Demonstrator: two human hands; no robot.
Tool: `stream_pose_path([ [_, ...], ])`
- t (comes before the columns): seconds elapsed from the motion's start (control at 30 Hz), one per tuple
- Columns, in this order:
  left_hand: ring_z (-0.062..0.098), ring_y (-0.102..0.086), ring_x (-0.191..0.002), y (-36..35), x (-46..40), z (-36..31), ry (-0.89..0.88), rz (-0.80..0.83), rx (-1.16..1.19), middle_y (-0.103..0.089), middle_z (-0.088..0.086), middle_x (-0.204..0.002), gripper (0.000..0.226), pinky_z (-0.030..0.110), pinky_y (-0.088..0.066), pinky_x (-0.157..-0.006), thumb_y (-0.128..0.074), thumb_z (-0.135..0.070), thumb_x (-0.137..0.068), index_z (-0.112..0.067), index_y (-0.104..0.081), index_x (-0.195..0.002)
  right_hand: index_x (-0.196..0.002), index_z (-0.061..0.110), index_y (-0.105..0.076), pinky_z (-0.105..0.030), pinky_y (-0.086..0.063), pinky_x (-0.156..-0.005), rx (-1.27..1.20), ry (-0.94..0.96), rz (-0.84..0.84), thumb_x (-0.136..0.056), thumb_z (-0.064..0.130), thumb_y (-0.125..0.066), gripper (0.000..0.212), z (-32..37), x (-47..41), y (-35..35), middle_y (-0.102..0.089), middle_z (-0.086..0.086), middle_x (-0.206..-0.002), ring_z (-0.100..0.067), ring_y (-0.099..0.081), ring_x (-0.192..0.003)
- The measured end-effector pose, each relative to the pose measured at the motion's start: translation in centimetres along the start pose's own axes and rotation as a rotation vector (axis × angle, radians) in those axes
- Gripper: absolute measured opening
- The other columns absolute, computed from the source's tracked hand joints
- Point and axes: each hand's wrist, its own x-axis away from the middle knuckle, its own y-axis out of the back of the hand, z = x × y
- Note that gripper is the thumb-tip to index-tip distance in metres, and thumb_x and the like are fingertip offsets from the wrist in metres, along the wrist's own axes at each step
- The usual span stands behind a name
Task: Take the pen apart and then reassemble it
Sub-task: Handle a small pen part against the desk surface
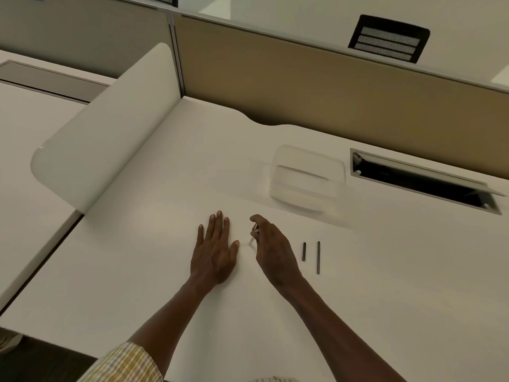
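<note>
Two dark pen parts lie side by side on the white desk (pixel 385 271): a short black piece (pixel 304 251) and, to its right, a longer thin black rod (pixel 318 257). Just left of them hovers my right hand (pixel 271 248), its fingers curled around a small pale pen piece (pixel 255 228) that shows between fingertip and thumb. A tiny light part (pixel 252 240) seems to lie under that hand; it is too small to identify. My left hand (pixel 214 252) rests flat on the desk, palm down, fingers spread, holding nothing.
A clear plastic holder (pixel 305 179) stands behind the hands. A cable slot (pixel 424 180) with an open lid is at the back right. A tan partition (pixel 330 86) closes the rear, a curved white divider (pixel 110 139) the left side.
</note>
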Motion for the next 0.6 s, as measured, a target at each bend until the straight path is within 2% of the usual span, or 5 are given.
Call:
stream_pose_path([
  [0.17,0.020,0.015,-0.150,-0.05,0.00,0.03,0.004,-0.001,-0.017,0.013,0.006,-0.164,0.066,0.043,0.003,-0.123,-0.021,-0.044,-0.101,-0.013,0.000,-0.156,-0.130,0.021,-0.040,-0.028,-0.055,-0.076,0.006,0.012,0.009,-0.090,-0.004,-0.054,0.050,0.15,-0.09,-0.05,-0.064,-0.002,-0.097,-0.011,-0.060,-0.090],
  [0.4,0.019,0.017,-0.150,-0.09,-0.01,0.06,0.007,0.004,-0.027,0.014,0.005,-0.164,0.066,0.042,0.004,-0.123,-0.020,-0.045,-0.101,-0.014,0.002,-0.156,-0.130,0.020,-0.041,-0.022,-0.049,-0.075,0.024,0.001,-0.006,-0.089,-0.003,-0.056,0.049,-0.14,-0.22,0.00,-0.064,-0.001,-0.095,-0.008,-0.056,-0.087],
  [0.6,0.019,0.016,-0.150,0.08,-0.02,-0.09,0.006,0.002,-0.013,0.013,0.006,-0.164,0.066,0.043,0.003,-0.123,-0.021,-0.044,-0.101,-0.013,0.000,-0.156,-0.132,0.022,-0.039,-0.023,-0.049,-0.076,0.026,0.000,0.014,-0.091,0.000,-0.053,0.048,-0.20,-0.56,-0.12,-0.064,0.000,-0.097,-0.010,-0.059,-0.089],
])
